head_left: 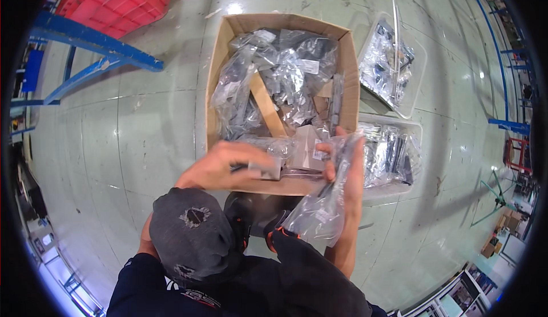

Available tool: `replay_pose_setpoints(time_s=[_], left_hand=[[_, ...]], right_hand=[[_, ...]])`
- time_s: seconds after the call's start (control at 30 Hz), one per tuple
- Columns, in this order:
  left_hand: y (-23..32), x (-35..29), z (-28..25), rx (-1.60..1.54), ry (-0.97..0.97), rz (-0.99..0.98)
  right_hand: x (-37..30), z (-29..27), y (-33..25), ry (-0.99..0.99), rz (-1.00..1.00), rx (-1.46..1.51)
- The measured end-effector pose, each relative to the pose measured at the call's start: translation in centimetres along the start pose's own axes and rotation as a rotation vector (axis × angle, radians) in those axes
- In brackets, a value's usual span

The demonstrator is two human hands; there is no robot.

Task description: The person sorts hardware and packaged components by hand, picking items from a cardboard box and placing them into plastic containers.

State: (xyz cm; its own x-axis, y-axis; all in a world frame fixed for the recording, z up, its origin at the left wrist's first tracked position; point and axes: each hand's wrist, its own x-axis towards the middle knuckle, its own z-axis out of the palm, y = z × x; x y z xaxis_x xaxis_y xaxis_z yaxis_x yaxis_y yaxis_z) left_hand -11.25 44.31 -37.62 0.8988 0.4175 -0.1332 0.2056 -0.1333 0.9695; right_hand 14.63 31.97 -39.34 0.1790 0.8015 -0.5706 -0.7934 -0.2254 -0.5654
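One left hand (228, 160) and one right hand (354, 167) are present in the head view, both at the near end of an open cardboard carton (285, 21) standing on the floor (160, 134). The right grip is closed around the upper part of a clear plastic bag (322, 211); the bag lies along the palm and its loose end hangs outside the carton's near right corner. Its contents cannot be identified. The left hand is blurred above the near left corner, its fingers over a small pale box (272, 172); whether the left grip holds anything cannot be told.

Inside the carton lie further bagged parts (288, 77), a cardboard strip (266, 104) set aslant and a cardboard box (307, 148) near the right hand. Beside the carton's right wall stand an upper plastic tub (421, 77) and a lower plastic tub (418, 145), both holding packaged items.

Assessment: the step in hand appears to be handling bagged parts at the carton. The next move calls for a secure right grip on the slack film, with the loose end clear of the carton edge, and a free path for the left hand.
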Motion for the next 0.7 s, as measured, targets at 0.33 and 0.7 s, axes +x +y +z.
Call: replay_pose_setpoints(time_s=[0.33,0.7], left_hand=[[-3.7,1.6,1.9,0.86,0.131,-0.078],[-4.0,2.5,0.5,0.115,0.214,-0.514]], right_hand=[[-0.4,0.1,0.3,-0.128,-0.112,-0.584],[-0.8,-0.7,-1.7,0.009,-0.204,-0.652]])
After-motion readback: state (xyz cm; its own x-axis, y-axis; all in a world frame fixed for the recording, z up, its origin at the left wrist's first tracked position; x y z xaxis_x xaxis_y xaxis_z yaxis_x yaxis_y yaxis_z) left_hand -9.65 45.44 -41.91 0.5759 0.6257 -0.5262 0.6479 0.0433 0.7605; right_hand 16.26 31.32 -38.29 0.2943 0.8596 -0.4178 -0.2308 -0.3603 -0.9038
